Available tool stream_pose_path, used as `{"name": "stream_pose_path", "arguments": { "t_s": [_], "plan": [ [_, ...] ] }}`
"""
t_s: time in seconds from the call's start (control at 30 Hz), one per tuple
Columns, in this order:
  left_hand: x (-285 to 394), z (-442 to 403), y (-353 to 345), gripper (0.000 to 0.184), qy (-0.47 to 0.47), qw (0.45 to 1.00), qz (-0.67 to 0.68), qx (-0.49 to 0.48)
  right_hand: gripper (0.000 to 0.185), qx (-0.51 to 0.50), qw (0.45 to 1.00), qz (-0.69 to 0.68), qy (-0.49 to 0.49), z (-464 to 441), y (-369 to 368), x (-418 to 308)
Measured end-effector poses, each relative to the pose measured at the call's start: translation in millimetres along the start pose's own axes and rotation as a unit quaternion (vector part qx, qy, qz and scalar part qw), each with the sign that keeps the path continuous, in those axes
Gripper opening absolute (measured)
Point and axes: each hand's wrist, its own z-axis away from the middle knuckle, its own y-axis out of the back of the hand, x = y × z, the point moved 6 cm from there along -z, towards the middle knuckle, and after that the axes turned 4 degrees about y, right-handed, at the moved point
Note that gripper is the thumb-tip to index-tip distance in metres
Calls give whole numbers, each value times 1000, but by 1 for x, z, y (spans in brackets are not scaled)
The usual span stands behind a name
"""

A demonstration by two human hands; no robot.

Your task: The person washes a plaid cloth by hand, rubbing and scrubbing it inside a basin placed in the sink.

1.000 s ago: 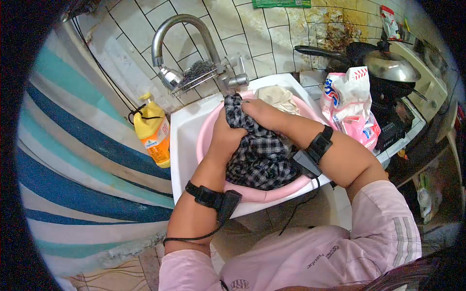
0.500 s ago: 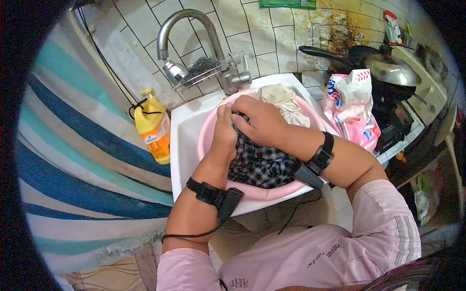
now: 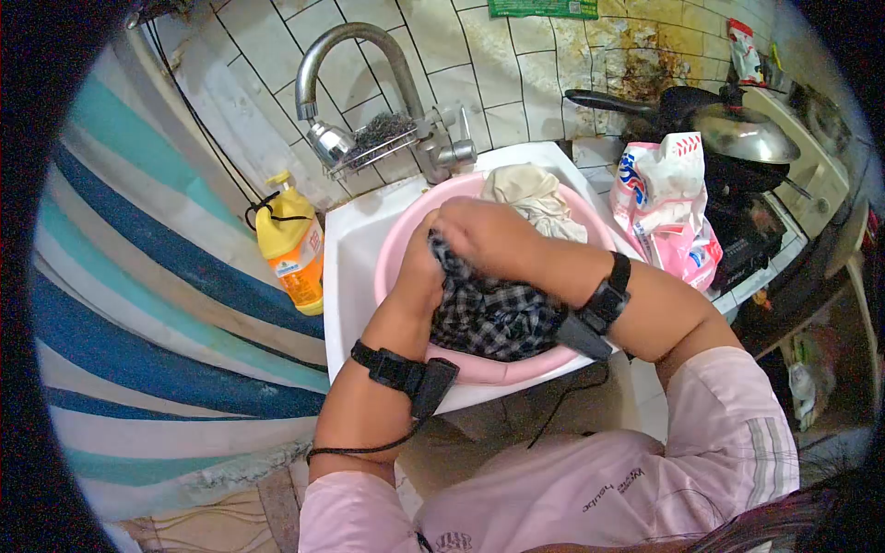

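Reaches over the near edge of a white sink [image 3: 347,276] with both arms, crossing the rim of a pink basin [image 3: 498,371] at the front left and at the right. Shows bare pink rim along the left and, between the forearms, along the front. Has free room inside the sink to the left of the basin; has less at the far side, towards a curved metal tap [image 3: 355,35]. Is bounded at the left by a yellow bottle [image 3: 290,251] just beside the sink, near a striped sheet [image 3: 184,263], and at the right by a white and pink bag [image 3: 659,194] on the desk [image 3: 601,178].

Closes left grip [image 3: 419,263] and right grip [image 3: 477,232] together around the bunched upper end of a checked cloth [image 3: 502,318], over the basin; too blurred at the right to make out each finger. Falls from there in soft, rumpled black, grey and white folds towards the basin's front wall.

Holds in the basin, besides the checked cloth, a creased off-white cloth [image 3: 535,198], heaped at the far right. Carries dark, tangled mesh [image 3: 385,129] on a thin wire rack [image 3: 373,152] beside the tap. Gleams farther right at a domed metal lid [image 3: 742,134].
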Motion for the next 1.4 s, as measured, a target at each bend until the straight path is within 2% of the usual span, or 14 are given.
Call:
{"name": "stream_pose_path", "arguments": {
  "t_s": [0.1, 0.13, 0.27, 0.33, 0.43, 0.5, 0.77, 0.9, 0.97, 1.03, 1.1, 1.27, 1.33, 1.4],
  "plan": [
    [17, 11, -24, 28, -60, 981, -176, -51, 28, 8, 993, 6, -116, -2, -3, 49],
    [10, -4, -20, 30, -27, 980, -171, -103, 30, 23, 992, 0, -123, -1, 0, 52],
    [-1, -25, 10, 24, -84, 977, -183, -64, 31, 6, 997, 52, -60, 2, 3, 10],
    [-26, -73, 55, 23, -173, 940, -259, -138, 32, -4, 999, 30, -29, 2, 4, -3],
    [-3, -15, 9, 26, -55, 989, -132, -31, 33, 7, 1000, 13, -14, -3, -2, 23],
    [5, -4, -7, 28, -50, 985, -159, -40, 33, -24, 985, 13, -170, -1, 4, 53],
    [8, -18, 16, 34, -121, 979, -160, 28, 42, 39, 985, -136, -95, 1, 3, 44],
    [8, -16, 25, 33, -54, 997, -34, 41, 39, 2, 1000, -4, -10, 3, 7, -4],
    [3, -12, 15, 32, -39, 999, -25, 15, 31, -17, 999, -19, -29, -1, 4, 0],
    [7, -5, 6, 30, -70, 987, -133, 55, 27, 19, 999, -8, -28, -4, 3, 21],
    [5, -10, -4, 28, -85, 993, -44, -64, 30, 21, 990, 32, -135, -4, 7, 39],
    [14, 3, -9, 36, -96, 990, -87, -55, 29, 39, 992, 59, -109, 4, 14, 10],
    [8, 5, -3, 37, 34, 997, -23, -63, 23, -9, 1000, 11, 14, 5, 8, -23],
    [7, 1, -2, 37, -21, 994, -92, -49, 23, 22, 1000, 1, -9, 4, 0, -1]
  ]
}}
